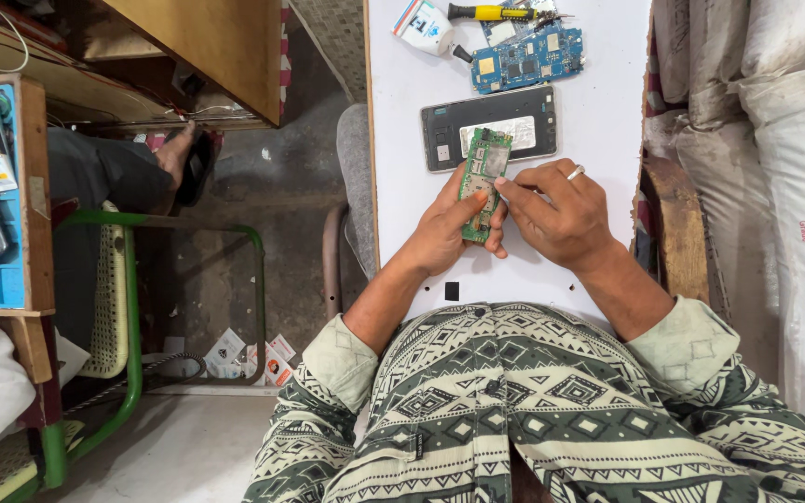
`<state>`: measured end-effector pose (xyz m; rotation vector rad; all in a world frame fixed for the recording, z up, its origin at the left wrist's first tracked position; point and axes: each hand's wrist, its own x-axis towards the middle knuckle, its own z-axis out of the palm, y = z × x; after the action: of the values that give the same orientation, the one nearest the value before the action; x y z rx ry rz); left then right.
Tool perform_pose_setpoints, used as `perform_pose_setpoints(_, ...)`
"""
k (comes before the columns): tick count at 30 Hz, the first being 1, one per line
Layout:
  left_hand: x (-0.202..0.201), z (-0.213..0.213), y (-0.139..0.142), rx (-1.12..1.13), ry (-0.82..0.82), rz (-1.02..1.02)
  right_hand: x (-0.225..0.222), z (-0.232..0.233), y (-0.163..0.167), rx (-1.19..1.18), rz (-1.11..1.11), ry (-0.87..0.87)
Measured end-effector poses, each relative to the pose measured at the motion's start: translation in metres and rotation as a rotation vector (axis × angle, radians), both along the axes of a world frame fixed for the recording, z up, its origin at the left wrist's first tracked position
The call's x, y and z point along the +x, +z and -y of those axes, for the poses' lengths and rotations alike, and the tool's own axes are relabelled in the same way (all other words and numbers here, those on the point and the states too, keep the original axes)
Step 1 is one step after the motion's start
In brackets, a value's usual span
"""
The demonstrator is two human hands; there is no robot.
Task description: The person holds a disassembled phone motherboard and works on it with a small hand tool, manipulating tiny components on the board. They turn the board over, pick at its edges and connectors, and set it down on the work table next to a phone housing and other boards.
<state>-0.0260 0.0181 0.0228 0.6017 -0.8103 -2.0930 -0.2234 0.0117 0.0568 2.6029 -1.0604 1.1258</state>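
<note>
Hands meet: left hand (447, 226) cradles green circuit board (483, 183), right hand (559, 216) pinches it.

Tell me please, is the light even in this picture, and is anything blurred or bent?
Head view: soft, even daylight on the white table, no hard glare; faint shadows under both hands, left hand, right hand; the green circuit board is sharp; the edges look wide-angle stretched, the floor at left darker.

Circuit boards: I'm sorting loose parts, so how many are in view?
2: a green circuit board held between the left hand and right hand, and a blue circuit board lying at the table's far end.
</note>
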Motion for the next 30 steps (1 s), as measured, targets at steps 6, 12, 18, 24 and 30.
perform_pose_setpoints(6,0.000,0.001,-0.002,0.019,0.008,-0.050,-0.002,0.001,0.002,-0.002,-0.062,0.036)
perform_pose_setpoints(12,-0.001,0.001,-0.004,-0.025,0.007,-0.020,-0.006,0.008,-0.001,-0.100,-0.140,0.094)
perform_pose_setpoints(18,-0.005,0.001,-0.004,0.015,0.055,0.022,-0.009,0.025,-0.001,-0.304,-0.289,0.154)
perform_pose_setpoints(24,-0.019,-0.006,-0.006,-0.004,0.137,0.052,-0.013,0.034,-0.004,-0.282,-0.286,0.197)
perform_pose_setpoints(30,-0.020,-0.004,-0.011,-0.034,0.130,-0.027,-0.013,0.027,-0.003,-0.120,-0.084,0.175)
